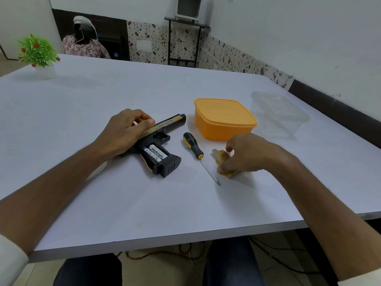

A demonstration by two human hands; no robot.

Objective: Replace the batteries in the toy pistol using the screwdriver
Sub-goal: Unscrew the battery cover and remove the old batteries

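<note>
While left hand (125,131) pins pistol (162,139), screwdriver (198,153) lies free.

My forearms bare from elbow down. White sleeve cuffs (12,256) pushed up near elbows, both sides. Dark blue trousers (88,271) on my legs. My hands (123,131) bare: no rings, no watch.

The toy pistol (162,139), its grip open on white batteries (155,154), is pinned flat to the table (103,193) by the left hand (125,131), while a tan cover piece (221,159) beside the screwdriver (195,149) is pinched by the right hand (247,155).
</note>
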